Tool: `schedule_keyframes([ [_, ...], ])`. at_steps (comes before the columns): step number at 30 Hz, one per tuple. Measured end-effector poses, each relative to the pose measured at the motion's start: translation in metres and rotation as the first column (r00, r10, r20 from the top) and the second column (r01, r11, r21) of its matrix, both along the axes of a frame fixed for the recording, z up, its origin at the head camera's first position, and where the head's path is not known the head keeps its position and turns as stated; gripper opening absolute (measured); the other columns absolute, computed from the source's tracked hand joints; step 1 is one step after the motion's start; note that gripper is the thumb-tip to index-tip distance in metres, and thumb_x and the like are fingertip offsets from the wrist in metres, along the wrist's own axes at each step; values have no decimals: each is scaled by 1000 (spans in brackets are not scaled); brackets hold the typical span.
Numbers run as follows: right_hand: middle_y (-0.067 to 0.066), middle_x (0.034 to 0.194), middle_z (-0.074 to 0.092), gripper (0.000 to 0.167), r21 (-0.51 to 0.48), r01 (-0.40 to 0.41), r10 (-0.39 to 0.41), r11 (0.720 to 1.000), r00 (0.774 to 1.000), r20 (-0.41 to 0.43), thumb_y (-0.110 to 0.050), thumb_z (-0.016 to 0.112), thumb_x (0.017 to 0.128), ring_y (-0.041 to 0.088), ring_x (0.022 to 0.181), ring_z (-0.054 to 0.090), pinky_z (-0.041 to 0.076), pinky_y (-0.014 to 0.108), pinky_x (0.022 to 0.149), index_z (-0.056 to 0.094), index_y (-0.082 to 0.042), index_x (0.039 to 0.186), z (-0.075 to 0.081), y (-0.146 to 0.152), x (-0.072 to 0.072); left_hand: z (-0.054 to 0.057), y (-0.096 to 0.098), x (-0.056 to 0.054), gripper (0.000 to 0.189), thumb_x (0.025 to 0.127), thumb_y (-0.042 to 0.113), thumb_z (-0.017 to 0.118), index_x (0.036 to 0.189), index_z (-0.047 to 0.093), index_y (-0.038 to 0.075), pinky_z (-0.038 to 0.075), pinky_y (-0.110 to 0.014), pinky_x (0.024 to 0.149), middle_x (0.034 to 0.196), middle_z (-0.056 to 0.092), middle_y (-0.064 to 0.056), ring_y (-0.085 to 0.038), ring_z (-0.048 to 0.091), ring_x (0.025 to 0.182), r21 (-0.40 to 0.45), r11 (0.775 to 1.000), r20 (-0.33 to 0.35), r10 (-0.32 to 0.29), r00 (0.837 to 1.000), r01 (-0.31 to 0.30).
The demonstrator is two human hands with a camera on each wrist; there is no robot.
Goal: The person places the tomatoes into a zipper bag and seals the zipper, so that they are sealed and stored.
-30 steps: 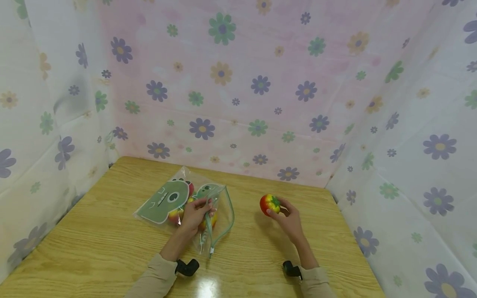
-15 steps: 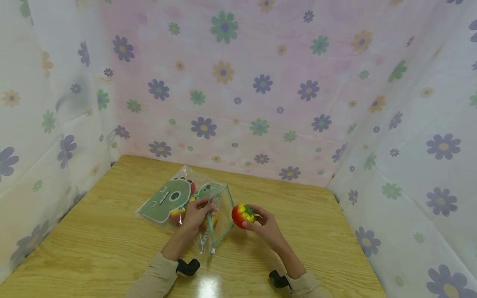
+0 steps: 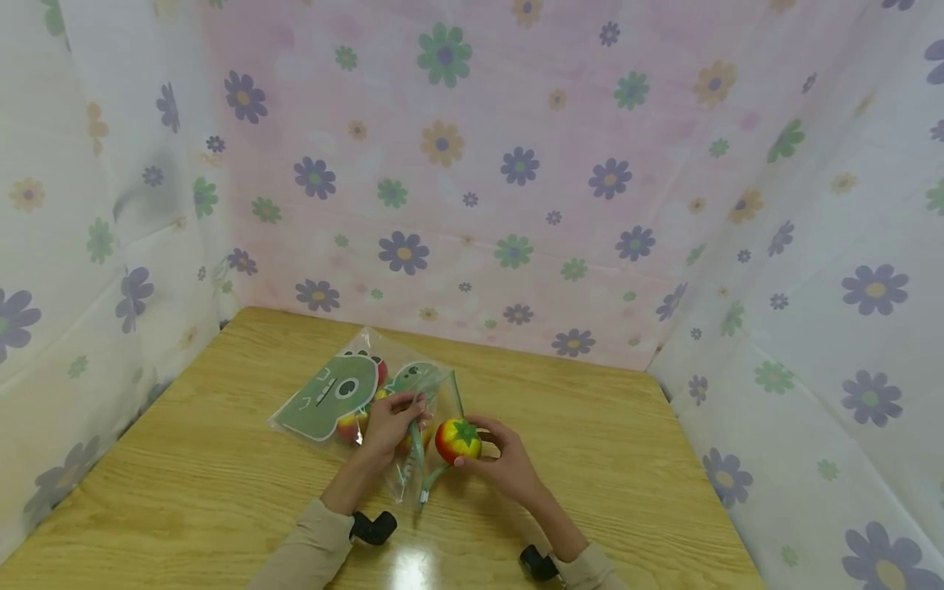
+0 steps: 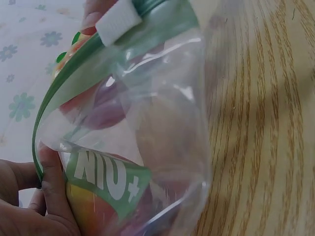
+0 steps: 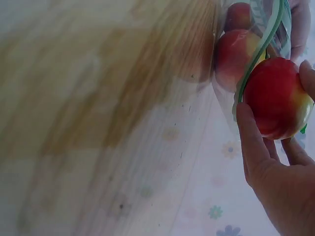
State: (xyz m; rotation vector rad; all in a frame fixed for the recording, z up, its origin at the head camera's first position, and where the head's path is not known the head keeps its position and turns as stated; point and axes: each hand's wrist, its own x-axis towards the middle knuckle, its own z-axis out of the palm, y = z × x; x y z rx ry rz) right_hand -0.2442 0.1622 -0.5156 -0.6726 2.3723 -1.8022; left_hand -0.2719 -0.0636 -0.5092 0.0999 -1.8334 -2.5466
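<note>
A clear zip bag with a green cartoon-creature print lies on the table, several red-and-yellow fruits inside it. My left hand pinches one edge of its green-trimmed mouth between thumb and fingers, and the mouth gapes toward the right. A white slider sits at one end of the zip strip. My right hand grips a round red-and-yellow toy fruit with a green star-shaped leafy top. This fruit is right at the bag's mouth, overlapping the green strip in the right wrist view.
The wood-grain table spreads around both hands. Flower-printed cloth closes it in at the back and both sides. A black wrist mount sits by the left cuff, another by the right.
My right hand has carried the toy fruit leftward and slightly nearer, from well right of the bag to its mouth. The left hand keeps its hold on the bag's edge.
</note>
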Motion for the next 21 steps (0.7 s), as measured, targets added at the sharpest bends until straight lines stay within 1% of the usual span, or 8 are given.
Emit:
schedule_keyframes([
  [3, 17, 143, 52, 64, 15, -2, 2, 1000, 1000, -11, -5, 83, 85, 39, 122, 56, 61, 32, 89, 55, -3, 142, 0, -5, 1, 1, 1, 1, 28, 98, -6, 61, 123, 59, -18, 55, -16, 58, 95, 72, -17, -9, 65, 65, -22, 1000, -3, 0, 1000, 0],
  [5, 17, 143, 53, 62, 36, 4, -3, 999, 1000, -21, -6, 83, 85, 37, 119, 55, 61, 32, 88, 57, -5, 141, 1, -7, 1, 1, 2, 1, 27, 98, -6, 61, 122, 59, -18, 54, -16, 58, 99, 72, -19, -9, 65, 66, -39, 999, -11, 0, 1000, 0],
  [7, 16, 141, 54, 60, 61, 15, -14, 998, 999, -31, -7, 83, 85, 34, 117, 56, 62, 32, 86, 59, -7, 139, 2, -9, 1, 1, 3, 1, 27, 98, -6, 62, 122, 59, -18, 54, -16, 59, 101, 72, -20, -9, 65, 67, -46, 999, -7, 0, 1000, 0],
  [11, 18, 139, 56, 58, 80, 36, -32, 996, 998, -51, -8, 83, 86, 32, 112, 58, 62, 33, 83, 60, -6, 138, 4, -12, 1, -1, 5, -1, 28, 98, -4, 62, 122, 59, -17, 55, -15, 61, 102, 72, -19, -8, 66, 70, -60, 998, -8, 7, 1000, -8],
  [17, 20, 139, 56, 59, 82, 59, -55, 995, 997, -45, -5, 82, 86, 36, 113, 60, 63, 35, 81, 58, -2, 139, 6, -16, 2, -2, 5, -2, 27, 98, -4, 62, 121, 60, -17, 56, -15, 63, 99, 73, -18, -8, 66, 71, -77, 997, -15, 13, 1000, -15],
  [21, 22, 139, 56, 59, 74, 54, -51, 996, 998, -35, -3, 81, 85, 41, 114, 61, 63, 38, 81, 57, 0, 139, 10, -16, 4, -1, 5, -1, 27, 98, -3, 62, 122, 61, -16, 57, -16, 65, 104, 72, -21, -8, 67, 72, -92, 996, -19, 2, 1000, -4],
])
